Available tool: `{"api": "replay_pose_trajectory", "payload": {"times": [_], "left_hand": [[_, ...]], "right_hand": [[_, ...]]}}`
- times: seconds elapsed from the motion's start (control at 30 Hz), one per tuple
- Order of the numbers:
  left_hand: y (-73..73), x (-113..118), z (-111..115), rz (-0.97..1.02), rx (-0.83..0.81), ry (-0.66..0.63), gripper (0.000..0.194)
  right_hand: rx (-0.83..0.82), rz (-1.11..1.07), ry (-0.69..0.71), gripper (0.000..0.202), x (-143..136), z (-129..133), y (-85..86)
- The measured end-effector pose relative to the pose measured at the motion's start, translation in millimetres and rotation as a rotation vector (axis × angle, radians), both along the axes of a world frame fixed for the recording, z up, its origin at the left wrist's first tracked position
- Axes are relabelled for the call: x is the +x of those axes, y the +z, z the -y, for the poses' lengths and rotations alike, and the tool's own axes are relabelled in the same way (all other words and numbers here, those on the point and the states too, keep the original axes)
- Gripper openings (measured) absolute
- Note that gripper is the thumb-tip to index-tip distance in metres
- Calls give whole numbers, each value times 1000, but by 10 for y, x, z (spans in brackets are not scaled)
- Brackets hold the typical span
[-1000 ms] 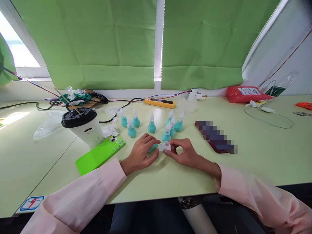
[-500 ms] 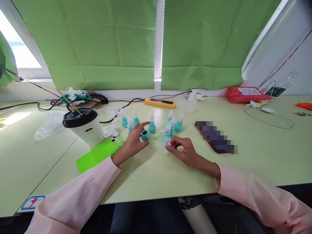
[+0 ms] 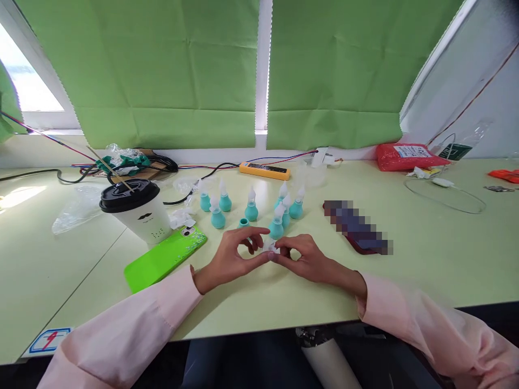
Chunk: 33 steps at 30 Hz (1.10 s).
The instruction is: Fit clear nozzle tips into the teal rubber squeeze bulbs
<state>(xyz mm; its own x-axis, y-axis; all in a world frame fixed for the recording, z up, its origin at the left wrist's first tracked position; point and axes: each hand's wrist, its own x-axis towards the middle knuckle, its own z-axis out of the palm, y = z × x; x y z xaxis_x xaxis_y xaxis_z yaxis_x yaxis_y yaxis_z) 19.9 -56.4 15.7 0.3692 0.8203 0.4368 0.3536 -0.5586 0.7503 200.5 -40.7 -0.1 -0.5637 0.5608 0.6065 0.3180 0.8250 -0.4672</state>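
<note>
Between my two hands is a small clear-white piece (image 3: pixel 271 247). My right hand (image 3: pixel 306 258) pinches it from the right. My left hand (image 3: pixel 237 253) reaches it from the left, its thumb tip meeting the right fingertips and its forefinger stretched above the piece. Just behind my left hand an open-topped teal bulb (image 3: pixel 244 222) stands, partly hidden by that hand. A teal bulb with a translucent pointed tip (image 3: pixel 276 228) is right behind the piece. Several more such bulbs stand around, among them one in the middle (image 3: pixel 251 211) and one at the left (image 3: pixel 218 219).
A lidded paper cup (image 3: pixel 148 221) and a bright green phone case (image 3: pixel 164 259) lie left of my hands. To the right is a dark phone (image 3: pixel 357 229). Farther back are an orange-yellow device (image 3: pixel 265 171), cables, plastic wrap and a red package (image 3: pixel 409 157).
My left hand has left the open teal bulb, which now stands on the table, and has moved right to meet my right hand at the clear-white piece.
</note>
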Motion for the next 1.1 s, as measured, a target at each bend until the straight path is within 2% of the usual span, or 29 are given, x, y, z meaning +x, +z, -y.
{"api": "replay_pose_trajectory", "payload": {"times": [0.07, 0.13, 0.27, 0.5, 0.67, 0.9, 1.1], "left_hand": [[-34, 36, -10, 116, -239, -81, 26], [-80, 55, -46, 234, -412, -148, 24], [-144, 49, -99, 340, -571, -215, 25], [-185, 22, -121, 379, -666, -271, 25], [-183, 28, -128, 426, -711, -245, 26], [-137, 24, -118, 392, -735, -158, 27], [-101, 12, -108, 359, -812, -171, 27]], "right_hand": [[22, -59, 7, 10, -10, -3, 0], [15, -178, -5, 10, -20, -12, 4], [4, -312, 45, 9, -19, -48, 27], [-11, -228, 115, 8, 8, -92, 41], [112, -235, 91, 10, 16, -88, 32], [349, -58, 124, 8, 49, -149, -21], [366, 26, 191, 6, 95, -182, -26]]}}
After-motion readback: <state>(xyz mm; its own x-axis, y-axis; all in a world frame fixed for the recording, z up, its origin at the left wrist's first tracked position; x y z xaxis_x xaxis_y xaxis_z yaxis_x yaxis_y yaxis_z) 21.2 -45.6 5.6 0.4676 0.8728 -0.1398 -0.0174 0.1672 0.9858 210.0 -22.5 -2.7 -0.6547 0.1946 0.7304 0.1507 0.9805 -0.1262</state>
